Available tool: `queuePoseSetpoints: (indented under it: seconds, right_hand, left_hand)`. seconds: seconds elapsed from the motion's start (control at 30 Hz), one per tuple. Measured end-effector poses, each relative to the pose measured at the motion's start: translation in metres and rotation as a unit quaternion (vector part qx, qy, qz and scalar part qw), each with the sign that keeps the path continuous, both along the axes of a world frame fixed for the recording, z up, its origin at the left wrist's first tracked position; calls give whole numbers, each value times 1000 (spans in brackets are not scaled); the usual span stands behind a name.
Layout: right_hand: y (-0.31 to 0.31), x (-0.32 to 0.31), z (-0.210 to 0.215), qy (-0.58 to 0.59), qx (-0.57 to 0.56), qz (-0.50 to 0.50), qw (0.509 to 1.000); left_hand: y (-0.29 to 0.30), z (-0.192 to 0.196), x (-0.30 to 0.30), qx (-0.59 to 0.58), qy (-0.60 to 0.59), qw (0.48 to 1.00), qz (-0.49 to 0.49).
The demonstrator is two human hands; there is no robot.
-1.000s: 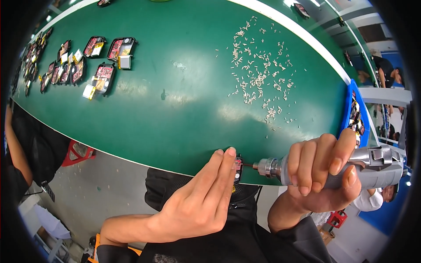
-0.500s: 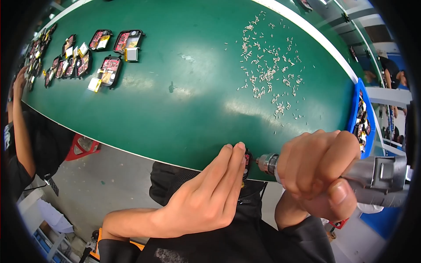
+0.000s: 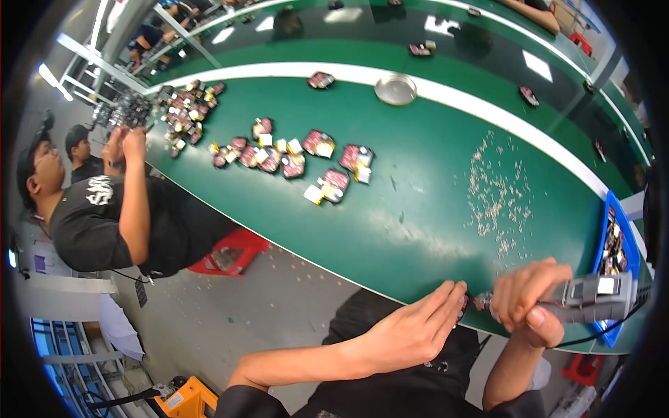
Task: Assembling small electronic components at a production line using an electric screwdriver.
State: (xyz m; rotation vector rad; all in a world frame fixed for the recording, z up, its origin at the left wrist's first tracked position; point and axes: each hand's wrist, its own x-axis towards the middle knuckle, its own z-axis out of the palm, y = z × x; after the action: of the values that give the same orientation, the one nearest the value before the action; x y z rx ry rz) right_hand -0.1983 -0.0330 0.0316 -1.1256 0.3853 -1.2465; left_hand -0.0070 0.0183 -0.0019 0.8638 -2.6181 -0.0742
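My left hand point(image 3: 411, 329) lies along the table's near edge, its fingers straight and held together. They press against a small black device case with a red circuit board point(image 3: 462, 311), mostly hidden behind the fingertips. Wrapped round a grey electric screwdriver point(image 3: 592, 298) is my right hand point(image 3: 527, 298), with the tool held sideways. Its metal chuck point(image 3: 483, 301) points left at the case; whether the bit touches it I cannot tell. Beyond the hands, many small screws point(image 3: 496, 202) are scattered over the green table point(image 3: 425, 237).
Open device cases with batteries point(image 3: 334, 184) lie left of the middle, and a larger pile point(image 3: 187, 111) farther off. A blue bin point(image 3: 605, 268) of cases stands at right. A round metal dish point(image 3: 396, 89) sits by the white far rim. At left sits a co-worker point(image 3: 97, 216).
The view has tilted up and swung left, so the far lines and the co-worker now show. Both hands keep the same hold, with the screwdriver still pointing at the case.
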Motion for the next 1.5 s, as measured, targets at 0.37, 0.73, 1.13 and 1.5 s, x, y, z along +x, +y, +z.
queuePoseSetpoints:
  seconds: [0.37, 0.73, 1.13, 1.5]
  right_hand:
    - [40, -42, -29, -164, 145, -186, 958]
    - [57, -50, -48, -266, 205, -208, 918]
    - [57, -53, -51, -273, 212, -166, 924]
    - [56, -51, -50, -278, 213, -192, 917]
  left_hand:
    - [-109, 21, 131, -95, 6, 931, 351]
    - [-111, 28, 19, 8, 46, 991, 125]
    - [-28, 15, 29, 73, 1, 989, 125]
    - [-42, 13, 32, -72, -78, 994, -9]
